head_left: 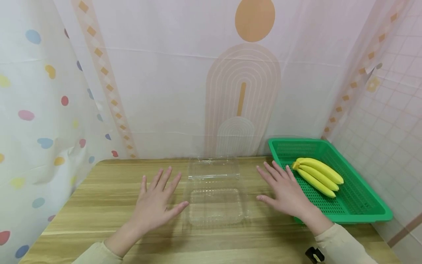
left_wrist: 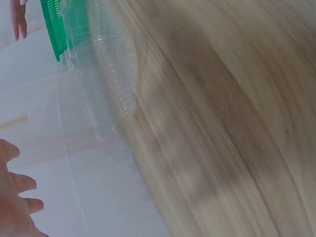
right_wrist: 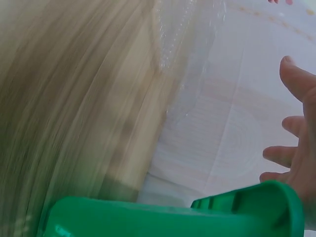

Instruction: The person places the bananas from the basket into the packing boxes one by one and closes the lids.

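A clear plastic clamshell box [head_left: 215, 205] stands on the wooden table between the two hands, its lid raised at the back. My left hand [head_left: 156, 205] hovers left of the box with fingers spread and straight, holding nothing. On the other side, my right hand [head_left: 283, 190] is spread the same way, between the box and a green plastic basket [head_left: 359, 190]. A bunch of three yellow bananas [head_left: 318, 176] lies inside that basket. In the right wrist view, the basket's rim [right_wrist: 133, 217] shows below the spread fingers [right_wrist: 281, 155].
The wooden table [head_left: 108, 194] meets a patterned curtain [head_left: 165, 91] at its back edge. A dotted curtain [head_left: 43, 121] hangs at the left and a checked one [head_left: 389, 139] at the right. A small black object [head_left: 314, 254] sits at the right sleeve.
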Action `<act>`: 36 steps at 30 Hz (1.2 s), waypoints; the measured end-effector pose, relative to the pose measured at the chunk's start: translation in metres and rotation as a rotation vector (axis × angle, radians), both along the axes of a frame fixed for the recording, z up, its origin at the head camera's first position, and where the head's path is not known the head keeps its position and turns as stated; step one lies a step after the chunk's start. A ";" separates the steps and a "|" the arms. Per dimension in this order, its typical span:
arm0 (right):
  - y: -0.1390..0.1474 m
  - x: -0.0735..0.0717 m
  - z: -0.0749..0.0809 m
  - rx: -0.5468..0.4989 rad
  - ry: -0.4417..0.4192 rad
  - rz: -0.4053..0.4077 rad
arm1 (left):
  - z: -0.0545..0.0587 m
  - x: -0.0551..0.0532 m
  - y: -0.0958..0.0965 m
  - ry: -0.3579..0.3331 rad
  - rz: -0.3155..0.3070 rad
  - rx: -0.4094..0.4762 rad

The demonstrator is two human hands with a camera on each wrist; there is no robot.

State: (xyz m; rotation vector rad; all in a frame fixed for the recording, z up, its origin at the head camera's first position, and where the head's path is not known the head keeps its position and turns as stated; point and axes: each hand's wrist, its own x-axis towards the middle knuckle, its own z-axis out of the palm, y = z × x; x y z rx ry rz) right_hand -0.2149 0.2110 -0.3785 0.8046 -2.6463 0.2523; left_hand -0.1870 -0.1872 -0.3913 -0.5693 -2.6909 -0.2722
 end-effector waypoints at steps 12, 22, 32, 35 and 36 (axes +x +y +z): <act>0.012 -0.001 -0.001 -0.082 0.083 0.015 | 0.000 0.001 0.001 0.084 -0.033 0.108; 0.024 -0.003 -0.001 -0.147 0.151 0.032 | -0.006 -0.002 0.006 0.114 -0.057 0.280; 0.041 -0.003 -0.001 -0.187 0.186 0.018 | -0.009 0.001 0.010 -0.032 -0.042 0.485; 0.046 -0.003 0.000 -0.188 0.180 0.003 | -0.011 0.000 0.011 -0.082 -0.046 0.575; 0.047 -0.003 0.001 -0.189 0.182 0.001 | -0.012 0.000 0.011 -0.102 -0.046 0.604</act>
